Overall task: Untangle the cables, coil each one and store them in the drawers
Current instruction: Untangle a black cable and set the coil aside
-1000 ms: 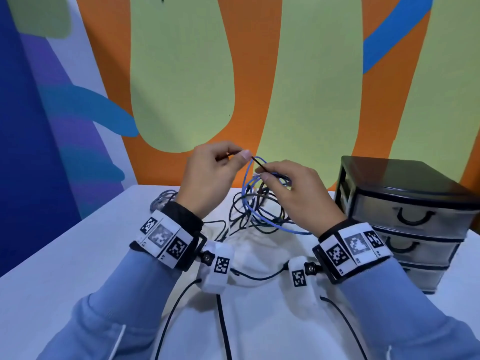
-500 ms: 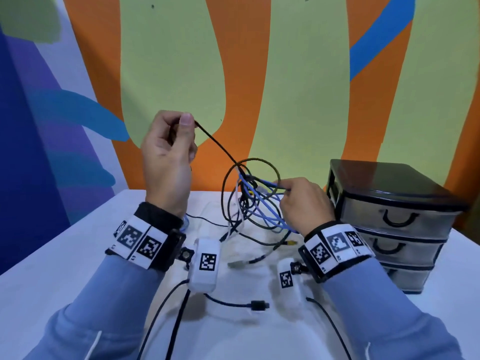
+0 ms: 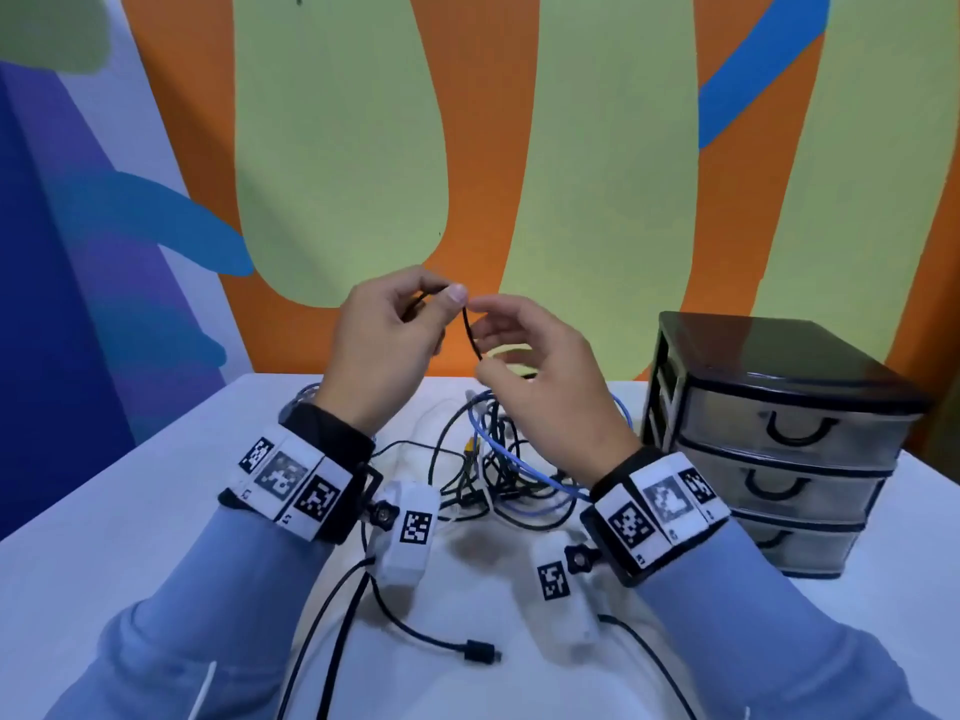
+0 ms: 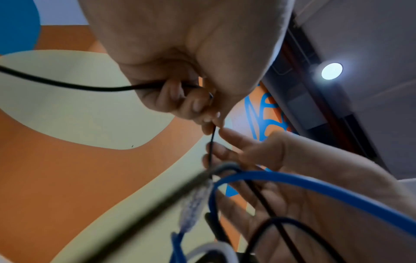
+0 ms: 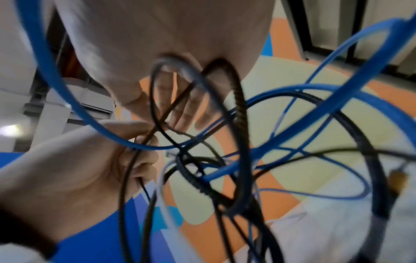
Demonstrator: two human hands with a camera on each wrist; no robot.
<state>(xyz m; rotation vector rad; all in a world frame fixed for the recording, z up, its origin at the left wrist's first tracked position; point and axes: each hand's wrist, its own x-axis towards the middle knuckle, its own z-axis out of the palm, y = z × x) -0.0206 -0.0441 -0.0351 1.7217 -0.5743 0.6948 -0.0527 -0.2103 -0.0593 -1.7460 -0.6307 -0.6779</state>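
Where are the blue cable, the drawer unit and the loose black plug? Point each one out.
blue cable (image 3: 511, 462): head view, on the strand curving through the tangle.
drawer unit (image 3: 800, 426): head view, on the top drawer's front at its handle.
loose black plug (image 3: 480, 651): head view, on the connector body lying on the table.

Mural-walled (image 3: 519, 148) studio room (white table (image 3: 130, 537))

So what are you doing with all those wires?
A person is untangling a knot of cables. Their left hand pinches a thin black cable and holds it up, while the right hand reaches in with loose fingers just beside it. The rest of the tangle, with a long blue cable in it, lies on the white table. The black three-drawer plastic chest is closed, and nothing is coiled yet.
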